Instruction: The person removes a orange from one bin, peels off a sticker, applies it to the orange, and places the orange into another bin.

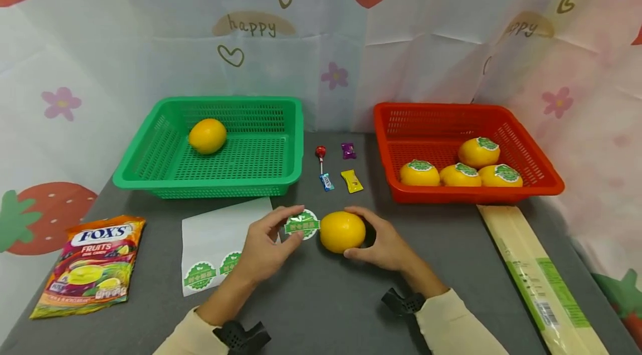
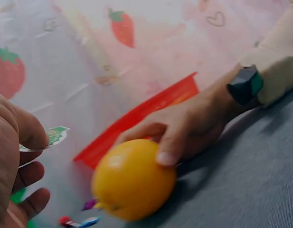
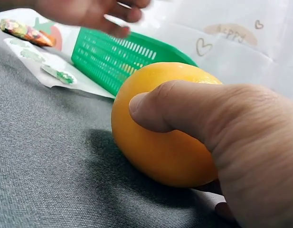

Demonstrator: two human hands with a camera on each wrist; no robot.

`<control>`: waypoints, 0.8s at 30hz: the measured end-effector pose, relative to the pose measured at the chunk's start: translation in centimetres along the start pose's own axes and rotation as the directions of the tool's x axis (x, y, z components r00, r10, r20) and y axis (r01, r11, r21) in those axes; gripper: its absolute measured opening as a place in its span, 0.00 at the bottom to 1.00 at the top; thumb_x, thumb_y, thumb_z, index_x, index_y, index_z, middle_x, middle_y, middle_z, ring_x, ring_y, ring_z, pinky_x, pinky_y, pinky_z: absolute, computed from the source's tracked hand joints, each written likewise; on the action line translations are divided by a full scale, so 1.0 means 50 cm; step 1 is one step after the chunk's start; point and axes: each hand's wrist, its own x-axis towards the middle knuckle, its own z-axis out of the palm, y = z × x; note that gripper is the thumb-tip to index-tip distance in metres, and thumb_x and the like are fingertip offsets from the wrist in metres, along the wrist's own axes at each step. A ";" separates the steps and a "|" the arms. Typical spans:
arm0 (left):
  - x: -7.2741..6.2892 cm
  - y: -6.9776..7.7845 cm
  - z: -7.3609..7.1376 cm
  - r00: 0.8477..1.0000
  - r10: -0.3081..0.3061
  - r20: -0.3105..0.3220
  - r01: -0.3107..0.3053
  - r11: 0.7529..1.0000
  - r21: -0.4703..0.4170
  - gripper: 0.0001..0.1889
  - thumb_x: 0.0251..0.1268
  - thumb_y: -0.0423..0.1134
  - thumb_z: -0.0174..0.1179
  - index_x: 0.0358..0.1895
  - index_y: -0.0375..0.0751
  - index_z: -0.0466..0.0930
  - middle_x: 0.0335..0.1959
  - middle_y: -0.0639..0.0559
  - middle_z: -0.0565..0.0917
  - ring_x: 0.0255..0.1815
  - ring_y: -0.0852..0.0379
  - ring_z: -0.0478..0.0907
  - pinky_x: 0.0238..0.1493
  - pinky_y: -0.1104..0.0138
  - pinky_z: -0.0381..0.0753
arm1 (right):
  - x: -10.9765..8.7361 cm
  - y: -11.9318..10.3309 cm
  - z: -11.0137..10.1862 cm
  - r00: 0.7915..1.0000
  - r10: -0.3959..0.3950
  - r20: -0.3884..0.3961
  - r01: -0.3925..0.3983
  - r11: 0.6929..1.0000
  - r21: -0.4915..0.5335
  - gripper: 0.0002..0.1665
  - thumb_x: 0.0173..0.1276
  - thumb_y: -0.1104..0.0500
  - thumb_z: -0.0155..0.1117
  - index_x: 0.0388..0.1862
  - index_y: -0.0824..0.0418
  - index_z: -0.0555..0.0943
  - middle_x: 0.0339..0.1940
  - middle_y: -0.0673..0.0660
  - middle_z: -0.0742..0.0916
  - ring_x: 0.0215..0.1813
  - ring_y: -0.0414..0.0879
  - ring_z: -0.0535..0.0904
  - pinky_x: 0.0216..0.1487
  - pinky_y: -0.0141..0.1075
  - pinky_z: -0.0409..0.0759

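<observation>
My left hand (image 1: 268,243) pinches a round green-and-white sticker (image 1: 302,225) between thumb and forefinger, just left of a lemon (image 1: 343,232). The lemon's visible skin bears no sticker, and my right hand (image 1: 383,241) grips it from the right, thumb and fingers round it. In the left wrist view, the sticker (image 2: 57,136) is seen nearly edge-on, apart from the lemon (image 2: 134,180). Under and beside my left hand lies a white sticker sheet (image 1: 215,227) with two round stickers visible near its lower edge.
A green basket (image 1: 208,183) holds one lemon (image 1: 208,136). A red basket (image 1: 471,194) holds several stickered lemons. Between them lie a lollipop (image 1: 321,153), a purple candy (image 1: 348,150) and a yellow one (image 1: 352,181). A candy bag (image 1: 90,268) lies left, a long package (image 1: 541,282) right.
</observation>
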 end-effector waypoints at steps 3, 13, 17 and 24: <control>0.016 -0.014 0.032 0.998 -0.042 0.056 0.040 0.999 0.036 0.22 0.53 0.15 0.61 0.55 0.24 0.76 0.46 0.36 0.79 0.44 0.45 0.72 0.54 0.64 0.71 | 0.003 0.010 0.003 1.000 -0.019 0.003 0.019 1.000 0.006 0.47 0.49 0.59 0.79 0.69 0.57 0.69 0.65 0.52 0.75 0.60 0.50 0.70 0.65 0.53 0.62; 0.044 -0.048 0.096 0.990 -0.080 0.119 0.072 0.995 0.067 0.21 0.56 0.25 0.65 0.55 0.34 0.81 0.49 0.47 0.80 0.53 0.50 0.69 0.56 0.52 0.70 | 0.003 0.015 0.006 0.997 -0.075 -0.003 0.075 0.997 -0.012 0.47 0.50 0.54 0.79 0.69 0.52 0.68 0.63 0.49 0.76 0.57 0.46 0.72 0.62 0.50 0.67; 0.049 -0.046 0.107 0.989 -0.089 0.122 0.082 0.995 0.058 0.20 0.55 0.21 0.63 0.54 0.28 0.80 0.48 0.40 0.79 0.51 0.44 0.69 0.54 0.51 0.72 | 0.002 0.012 0.003 0.996 -0.093 0.005 0.093 0.996 0.003 0.47 0.52 0.53 0.78 0.70 0.51 0.67 0.64 0.49 0.75 0.58 0.45 0.71 0.63 0.48 0.66; 0.051 -0.053 0.116 0.991 -0.066 0.113 0.058 0.996 0.065 0.20 0.54 0.20 0.63 0.53 0.26 0.79 0.48 0.37 0.79 0.51 0.40 0.70 0.54 0.47 0.71 | 0.003 -0.002 0.000 0.968 -0.198 -0.155 0.234 0.937 0.260 0.25 0.64 0.70 0.63 0.61 0.69 0.74 0.60 0.64 0.77 0.59 0.57 0.72 0.58 0.50 0.72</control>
